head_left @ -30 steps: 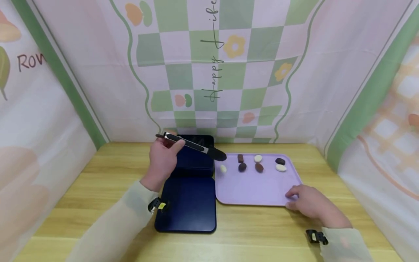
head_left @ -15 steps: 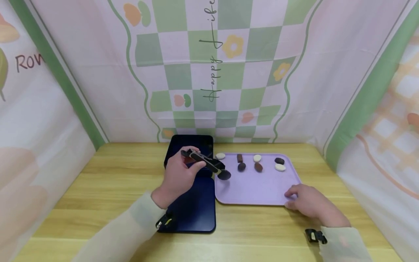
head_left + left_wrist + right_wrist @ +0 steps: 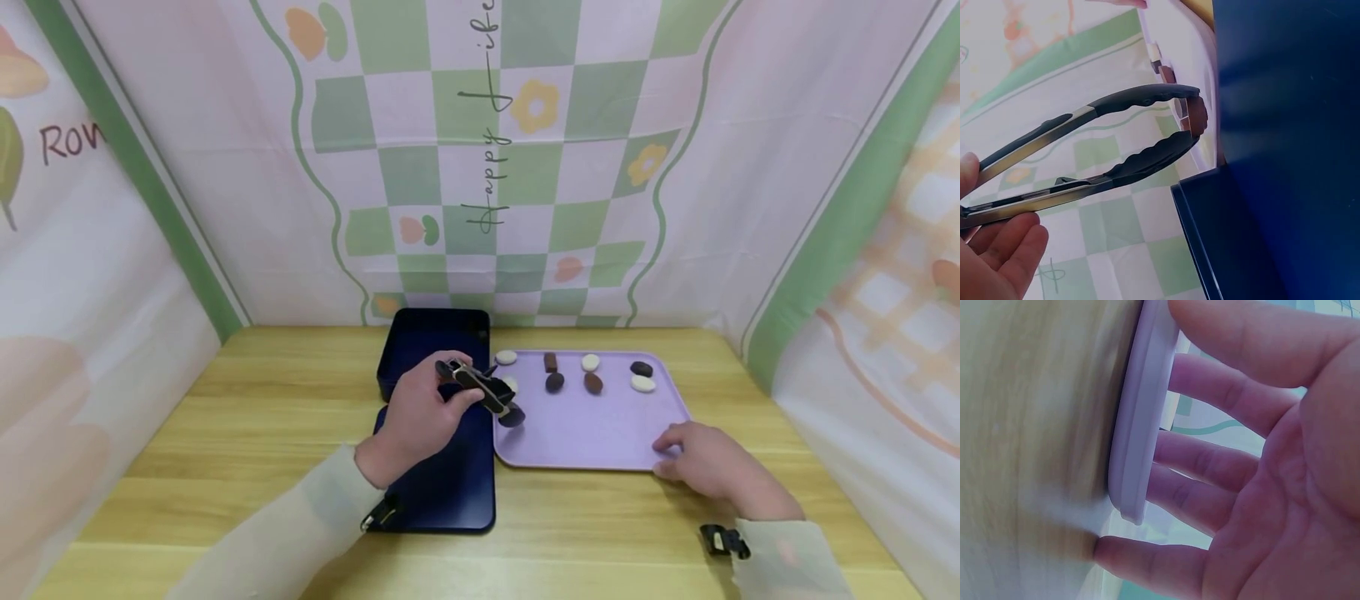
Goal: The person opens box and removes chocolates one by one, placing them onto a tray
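My left hand [image 3: 423, 412] holds a pair of tongs [image 3: 483, 388] with black tips over the left part of a lilac tray [image 3: 592, 429]. In the left wrist view, a brown chocolate-like piece [image 3: 1197, 116] shows between the parted tongs tips. The left thumb and fingers lie on opposite arms of the tongs. My right hand [image 3: 708, 461] rests its fingers at the tray's near right corner; in the right wrist view they reach over the rim fairly straight, the little finger on the table. White [image 3: 590, 362], dark [image 3: 554, 382] and brown [image 3: 593, 383] pieces lie on the tray.
A dark blue open box [image 3: 435, 329] stands behind the left hand, with something small and dark inside at its far right. Its flat lid [image 3: 450, 492] lies in front of it, left of the tray. Patterned cloth [image 3: 480, 167] hangs behind the wooden table [image 3: 570, 533].
My left hand has come from over the box toward me and rightward, the tongs now low over the tray's left side, uncovering a white piece at its far left corner. The right hand stays put.
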`<state>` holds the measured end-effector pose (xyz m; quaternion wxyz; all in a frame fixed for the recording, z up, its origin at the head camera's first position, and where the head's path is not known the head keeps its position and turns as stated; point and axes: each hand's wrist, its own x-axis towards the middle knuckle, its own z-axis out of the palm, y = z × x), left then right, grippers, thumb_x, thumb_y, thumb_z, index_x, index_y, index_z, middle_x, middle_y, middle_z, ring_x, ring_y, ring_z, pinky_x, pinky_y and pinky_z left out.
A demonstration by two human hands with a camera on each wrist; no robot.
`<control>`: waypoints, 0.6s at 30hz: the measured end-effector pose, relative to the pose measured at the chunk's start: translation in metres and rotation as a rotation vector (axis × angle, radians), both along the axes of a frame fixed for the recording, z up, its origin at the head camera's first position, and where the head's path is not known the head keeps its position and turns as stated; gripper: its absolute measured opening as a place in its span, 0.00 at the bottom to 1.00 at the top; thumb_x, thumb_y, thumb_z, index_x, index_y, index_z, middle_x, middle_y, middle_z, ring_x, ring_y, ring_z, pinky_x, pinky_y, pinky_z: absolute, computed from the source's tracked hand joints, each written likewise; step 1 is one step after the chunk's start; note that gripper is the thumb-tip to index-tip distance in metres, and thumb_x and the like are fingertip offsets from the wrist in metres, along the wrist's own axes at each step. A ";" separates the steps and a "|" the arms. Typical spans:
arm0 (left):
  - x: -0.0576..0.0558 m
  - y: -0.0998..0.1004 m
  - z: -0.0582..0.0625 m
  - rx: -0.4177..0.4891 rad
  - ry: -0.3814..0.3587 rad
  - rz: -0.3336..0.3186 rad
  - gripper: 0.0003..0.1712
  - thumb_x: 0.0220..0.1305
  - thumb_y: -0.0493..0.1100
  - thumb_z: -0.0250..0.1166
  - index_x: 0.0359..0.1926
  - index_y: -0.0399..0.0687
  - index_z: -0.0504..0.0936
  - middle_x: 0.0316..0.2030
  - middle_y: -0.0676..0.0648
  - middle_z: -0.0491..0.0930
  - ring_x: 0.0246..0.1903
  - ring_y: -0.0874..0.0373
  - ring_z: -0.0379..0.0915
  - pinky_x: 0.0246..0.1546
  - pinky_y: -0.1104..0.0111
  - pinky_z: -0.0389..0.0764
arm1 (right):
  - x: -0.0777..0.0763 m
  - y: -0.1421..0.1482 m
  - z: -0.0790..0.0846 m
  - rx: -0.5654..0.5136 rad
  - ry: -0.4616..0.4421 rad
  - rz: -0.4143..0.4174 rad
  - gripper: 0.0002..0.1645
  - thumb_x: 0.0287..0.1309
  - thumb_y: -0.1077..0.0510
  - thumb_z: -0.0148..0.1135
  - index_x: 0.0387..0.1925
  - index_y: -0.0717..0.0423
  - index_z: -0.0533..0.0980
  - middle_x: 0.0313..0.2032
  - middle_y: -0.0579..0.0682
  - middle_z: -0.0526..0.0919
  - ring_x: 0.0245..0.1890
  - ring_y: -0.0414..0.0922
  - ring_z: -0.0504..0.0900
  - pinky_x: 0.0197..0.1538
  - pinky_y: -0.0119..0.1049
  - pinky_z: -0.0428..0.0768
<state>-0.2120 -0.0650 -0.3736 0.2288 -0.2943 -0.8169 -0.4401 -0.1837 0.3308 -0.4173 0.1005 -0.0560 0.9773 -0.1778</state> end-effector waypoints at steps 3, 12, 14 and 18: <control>0.000 0.000 -0.001 -0.018 0.031 0.000 0.23 0.56 0.38 0.76 0.51 0.41 0.79 0.39 0.51 0.84 0.16 0.66 0.64 0.18 0.69 0.70 | -0.001 0.000 0.000 0.003 0.008 0.003 0.18 0.55 0.54 0.72 0.45 0.59 0.84 0.52 0.71 0.79 0.57 0.72 0.71 0.57 0.68 0.67; 0.001 0.000 0.001 0.009 0.051 -0.015 0.25 0.55 0.38 0.77 0.53 0.41 0.78 0.41 0.49 0.84 0.24 0.63 0.71 0.25 0.66 0.74 | -0.001 0.000 -0.001 0.001 0.009 0.002 0.18 0.55 0.54 0.72 0.45 0.59 0.84 0.51 0.69 0.80 0.56 0.72 0.72 0.56 0.67 0.68; 0.002 0.000 0.002 0.021 0.042 -0.014 0.26 0.55 0.38 0.77 0.54 0.41 0.78 0.42 0.49 0.84 0.26 0.63 0.72 0.26 0.66 0.74 | -0.001 0.000 -0.001 0.002 0.009 0.004 0.18 0.55 0.54 0.72 0.45 0.59 0.83 0.51 0.69 0.80 0.56 0.72 0.72 0.56 0.67 0.68; 0.003 0.000 0.002 0.038 0.015 -0.024 0.26 0.56 0.39 0.76 0.54 0.39 0.78 0.42 0.48 0.84 0.25 0.62 0.72 0.23 0.65 0.73 | 0.000 0.000 -0.002 0.001 0.005 0.002 0.17 0.55 0.54 0.72 0.45 0.59 0.84 0.52 0.71 0.79 0.56 0.72 0.72 0.56 0.67 0.68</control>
